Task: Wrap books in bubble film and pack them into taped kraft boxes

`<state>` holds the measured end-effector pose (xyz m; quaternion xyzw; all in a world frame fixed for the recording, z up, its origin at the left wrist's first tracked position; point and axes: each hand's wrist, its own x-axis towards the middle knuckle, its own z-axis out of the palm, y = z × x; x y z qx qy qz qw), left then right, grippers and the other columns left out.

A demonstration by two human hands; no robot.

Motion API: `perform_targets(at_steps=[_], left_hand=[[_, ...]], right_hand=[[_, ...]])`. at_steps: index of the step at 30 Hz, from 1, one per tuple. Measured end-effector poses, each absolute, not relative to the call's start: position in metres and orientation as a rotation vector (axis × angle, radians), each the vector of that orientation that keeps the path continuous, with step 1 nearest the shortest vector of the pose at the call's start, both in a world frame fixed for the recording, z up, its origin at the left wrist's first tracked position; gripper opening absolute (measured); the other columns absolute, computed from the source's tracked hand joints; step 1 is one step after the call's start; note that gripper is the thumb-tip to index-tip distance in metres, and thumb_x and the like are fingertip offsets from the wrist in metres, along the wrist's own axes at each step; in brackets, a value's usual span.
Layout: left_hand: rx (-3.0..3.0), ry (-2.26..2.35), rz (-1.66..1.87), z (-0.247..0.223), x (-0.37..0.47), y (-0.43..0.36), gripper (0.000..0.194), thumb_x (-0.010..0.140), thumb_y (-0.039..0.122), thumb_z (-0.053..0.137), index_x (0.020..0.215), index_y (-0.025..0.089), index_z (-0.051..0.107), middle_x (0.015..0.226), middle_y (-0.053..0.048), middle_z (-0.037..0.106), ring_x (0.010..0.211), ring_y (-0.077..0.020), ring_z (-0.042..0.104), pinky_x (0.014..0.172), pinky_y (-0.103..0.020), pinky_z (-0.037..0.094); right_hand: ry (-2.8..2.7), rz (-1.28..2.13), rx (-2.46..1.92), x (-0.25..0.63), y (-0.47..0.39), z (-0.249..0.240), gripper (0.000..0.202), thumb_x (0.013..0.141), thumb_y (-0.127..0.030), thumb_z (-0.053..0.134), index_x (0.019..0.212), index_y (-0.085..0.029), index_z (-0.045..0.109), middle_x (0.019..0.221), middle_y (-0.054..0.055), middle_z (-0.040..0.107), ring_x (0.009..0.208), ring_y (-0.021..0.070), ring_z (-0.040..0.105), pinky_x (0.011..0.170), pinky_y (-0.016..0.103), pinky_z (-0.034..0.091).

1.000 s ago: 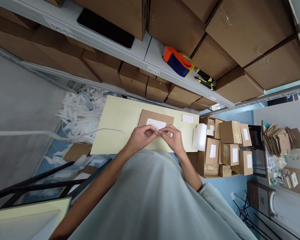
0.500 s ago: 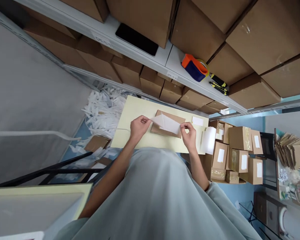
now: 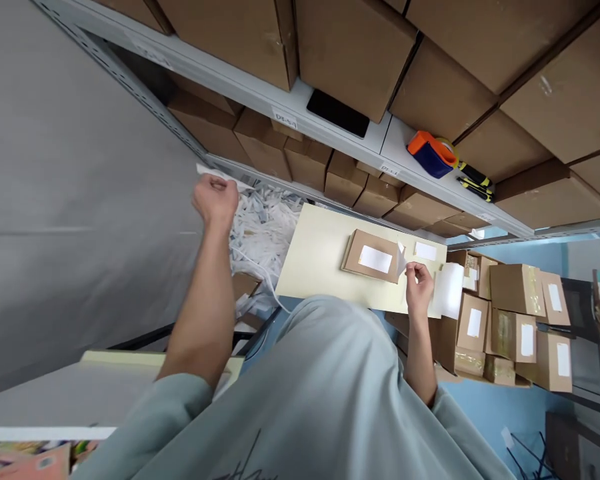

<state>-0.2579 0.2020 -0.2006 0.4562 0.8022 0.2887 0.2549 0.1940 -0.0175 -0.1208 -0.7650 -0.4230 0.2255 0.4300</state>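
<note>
My left hand [image 3: 216, 199] is raised over the heap of paper strips at the left, its fingers pinched on a white paper strip [image 3: 211, 172]. Near the right part of the pale yellow board [image 3: 313, 250], my right hand [image 3: 419, 283] pinches the corner of a thin translucent sheet [image 3: 401, 259]. That sheet stands up beside the right end of a flat cardboard box [image 3: 355, 257]. A white label [image 3: 375, 258] lies on top of the box. Another white label [image 3: 425, 251] rests on the board behind my right hand.
White paper strips [image 3: 267, 227] are heaped left of the board. A white roll [image 3: 449, 290] sits at its right edge, beside a carton of labelled boxes [image 3: 473, 320]. The shelf above holds a black phone [image 3: 338, 113], an orange and blue tape dispenser [image 3: 431, 153] and cutters [image 3: 475, 183].
My left hand has moved away to the left and up, holding a white strip. The translucent sheet no longer stretches between both hands, and the label on the box now shows. The view has shifted left.
</note>
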Motion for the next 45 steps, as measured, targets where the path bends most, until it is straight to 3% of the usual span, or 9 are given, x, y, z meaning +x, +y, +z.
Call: perform_targets(at_steps=[3,7,9,12,17,24,32,37,45], left_hand=[[1.015,2.259,0.656,-0.186,-0.264,0.231,0.049,0.1,0.026,0.073,0.132,-0.005,0.052,0.162,-0.031,0.057,0.151,-0.0311,0.055,0.13,-0.041,0.039],[1.112,2.114,0.648,-0.182,-0.23,0.24,0.072,0.098,0.024,0.075,0.147,-0.015,0.04,0.172,-0.039,0.041,0.162,-0.0347,0.044,0.135,-0.044,0.032],[1.234,1.987,0.722,-0.185,-0.186,0.221,0.067,0.096,0.031,0.077,0.145,-0.007,0.052,0.166,-0.031,0.054,0.155,-0.0331,0.053,0.133,-0.042,0.036],[1.277,1.493,0.754,-0.186,-0.099,0.163,0.045,0.089,0.053,0.08,0.107,0.012,0.077,0.121,-0.016,0.083,0.125,-0.0311,0.074,0.118,-0.039,0.052],[0.829,0.92,0.648,-0.175,0.01,0.06,0.07,0.073,0.086,0.081,0.093,0.019,0.078,0.102,-0.015,0.084,0.11,-0.0319,0.079,0.105,-0.045,0.06],[0.821,1.125,0.724,-0.185,0.04,0.026,0.057,0.069,0.072,0.09,0.087,0.021,0.071,0.097,-0.008,0.08,0.101,-0.0263,0.075,0.097,-0.039,0.061],[1.293,1.223,0.682,-0.197,0.047,0.014,0.047,0.089,0.071,0.069,0.091,0.024,0.071,0.1,-0.006,0.08,0.102,-0.025,0.075,0.101,-0.034,0.057],[1.533,1.198,0.503,-0.189,0.044,0.007,0.046,0.098,0.07,0.062,0.098,0.026,0.077,0.105,-0.005,0.083,0.093,-0.0251,0.076,0.079,-0.032,0.059],[1.713,1.258,0.561,-0.187,0.051,0.005,0.039,0.104,0.064,0.06,0.105,0.031,0.08,0.114,-0.005,0.084,0.11,-0.0295,0.078,0.106,-0.042,0.061]], right_hand=[[-1.016,0.557,-1.895,0.184,-0.024,-0.12,0.043,0.095,-0.064,0.066,0.092,-0.021,0.07,0.093,0.008,0.076,0.09,0.0245,0.069,0.087,0.04,0.055],[-1.008,0.506,-1.902,0.181,-0.03,-0.122,0.043,0.098,-0.063,0.064,0.093,-0.021,0.07,0.095,0.008,0.075,0.091,0.0241,0.068,0.087,0.039,0.055],[-1.027,0.446,-1.902,0.182,-0.031,-0.124,0.042,0.1,-0.062,0.062,0.093,-0.021,0.069,0.095,0.008,0.074,0.092,0.024,0.068,0.088,0.039,0.055],[-1.146,0.3,-1.891,0.185,-0.031,-0.126,0.038,0.106,-0.056,0.057,0.094,-0.022,0.067,0.095,0.008,0.072,0.092,0.0235,0.067,0.089,0.039,0.055],[-1.7,0.093,-1.857,0.184,-0.036,-0.135,0.026,0.114,-0.039,0.054,0.103,-0.024,0.072,0.101,0.01,0.075,0.097,0.0247,0.07,0.094,0.041,0.05],[-2.105,0.31,-1.739,0.193,-0.058,-0.165,0.022,0.115,-0.027,0.059,0.107,-0.026,0.08,0.104,0.008,0.077,0.095,0.0232,0.068,0.093,0.039,0.046],[-1.868,0.472,-1.809,0.265,-0.037,-0.161,0.021,0.114,-0.034,0.067,0.113,-0.028,0.087,0.107,0.007,0.078,0.102,0.0232,0.071,0.094,0.039,0.048],[-1.833,0.557,-1.753,0.306,-0.008,-0.158,0.021,0.113,-0.036,0.069,0.116,-0.03,0.089,0.106,0.005,0.078,0.099,0.0215,0.074,0.097,0.039,0.049],[-1.946,0.788,-1.699,0.322,-0.005,-0.164,0.019,0.111,-0.034,0.07,0.102,-0.026,0.085,0.101,0.004,0.079,0.089,0.0192,0.073,0.094,0.037,0.052]])
